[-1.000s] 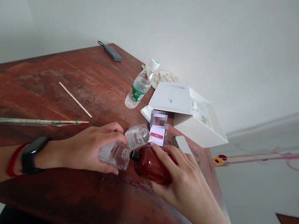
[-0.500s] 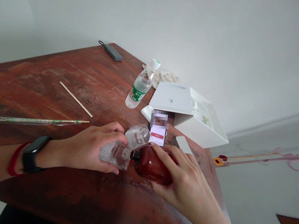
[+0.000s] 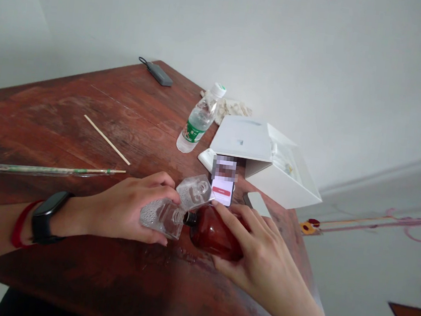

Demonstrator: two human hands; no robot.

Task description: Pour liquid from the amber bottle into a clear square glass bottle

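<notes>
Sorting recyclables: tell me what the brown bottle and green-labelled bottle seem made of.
Brown bottle: glossy plastic or glass; bright highlights show the shine but not which. Green-labelled bottle: probably clear, glossy plastic, judging by its transparent, glinting walls.

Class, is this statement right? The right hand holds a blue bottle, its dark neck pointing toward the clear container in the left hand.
Only the colour is wrong: the head view shows a reddish-brown bottle in the right hand.

Soft, rather dim light lay over the wall (image 3: 210, 26), greyer toward the lower right. Small glints marked the brown bottle (image 3: 217, 236) near centre. Pixel blocks masked the upper screen of the phone (image 3: 221, 194); the frame's upper-right corner darkened.
</notes>
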